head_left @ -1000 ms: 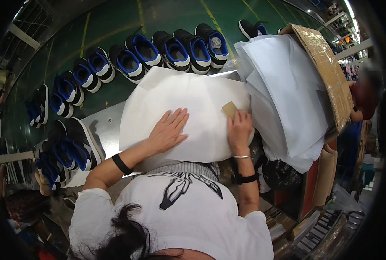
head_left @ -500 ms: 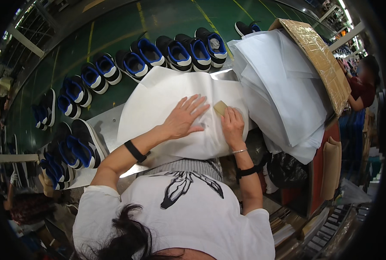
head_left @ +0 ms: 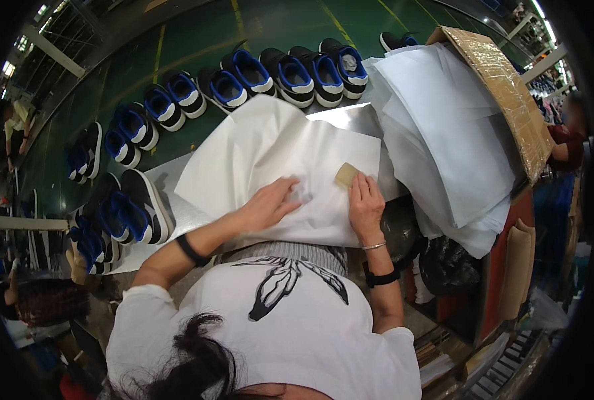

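A large white sheet (head_left: 233,160) lies rumpled over the metal tabletop in front of me, its far edge raised in soft folds. My left hand (head_left: 270,205) rests on the near middle of the sheet, thumb apart from the fingers, with the fingertips somewhat blurred. On the right side of the sheet, my right hand (head_left: 367,208) pinches a small tan rectangular block (head_left: 345,175) between thumb and fingers. The block sticks out past the fingertips over the sheet; whether it presses on the sheet, I cannot tell.
Several black shoes with blue linings (head_left: 295,75) line the green surface (head_left: 190,40) beyond the table. More shoes (head_left: 133,210) stand at the left. A stack of white sheets (head_left: 443,133) leans against a taped cardboard box (head_left: 503,93) at the right. Other people are at the sides.
My left hand has drawn back toward me and left, its fingers less spread. The sheet has shifted and creased, baring more metal at its far right. The block stays in my right hand.
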`<action>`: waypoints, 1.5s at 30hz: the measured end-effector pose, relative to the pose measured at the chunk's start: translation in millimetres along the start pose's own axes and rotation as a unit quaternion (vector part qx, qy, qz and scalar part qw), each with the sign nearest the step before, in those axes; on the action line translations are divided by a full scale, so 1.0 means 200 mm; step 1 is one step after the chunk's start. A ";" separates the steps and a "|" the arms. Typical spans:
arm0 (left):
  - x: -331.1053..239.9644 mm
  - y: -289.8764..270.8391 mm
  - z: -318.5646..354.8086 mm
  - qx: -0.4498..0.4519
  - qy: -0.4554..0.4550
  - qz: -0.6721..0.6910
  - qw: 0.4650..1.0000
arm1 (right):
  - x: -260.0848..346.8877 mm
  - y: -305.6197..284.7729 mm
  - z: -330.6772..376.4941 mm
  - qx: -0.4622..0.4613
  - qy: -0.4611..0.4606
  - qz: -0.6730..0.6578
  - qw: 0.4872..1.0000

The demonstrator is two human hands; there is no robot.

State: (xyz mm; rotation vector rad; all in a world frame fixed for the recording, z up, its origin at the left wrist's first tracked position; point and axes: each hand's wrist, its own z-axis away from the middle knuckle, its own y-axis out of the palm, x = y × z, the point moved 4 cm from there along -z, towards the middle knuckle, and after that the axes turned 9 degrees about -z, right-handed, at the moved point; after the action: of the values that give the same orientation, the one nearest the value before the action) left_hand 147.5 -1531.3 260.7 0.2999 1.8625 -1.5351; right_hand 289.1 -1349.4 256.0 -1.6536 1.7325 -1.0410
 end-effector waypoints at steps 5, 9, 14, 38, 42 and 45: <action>0.01 0.02 -0.35 0.151 -0.214 0.123 0.957 | 0.28 0.07 0.00 0.069 -0.113 -0.130 0.983; 0.10 0.06 -0.33 0.109 -0.217 0.112 0.964 | 0.21 -0.06 -0.09 0.026 -0.068 -0.120 0.990; 0.11 0.15 -0.28 -0.030 -0.096 -0.056 0.993 | -0.01 -0.09 -0.03 -0.033 0.035 0.036 0.998; 0.08 0.08 -0.33 0.067 -0.110 0.132 0.983 | 0.13 -0.20 -0.08 -0.062 0.006 -0.068 0.996; 0.00 0.05 -0.38 0.133 -0.230 0.129 0.955 | 0.18 -0.03 -0.01 0.023 -0.051 -0.045 0.997; 0.00 0.04 -0.34 0.117 -0.253 0.100 0.955 | 0.38 -0.05 -0.05 0.026 -0.118 -0.114 0.986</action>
State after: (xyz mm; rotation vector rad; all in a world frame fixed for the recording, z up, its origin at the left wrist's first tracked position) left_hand 126.3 -1465.9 258.6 0.1719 1.2187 -1.5182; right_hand 278.5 -1421.5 280.6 -1.8907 1.3785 -0.9350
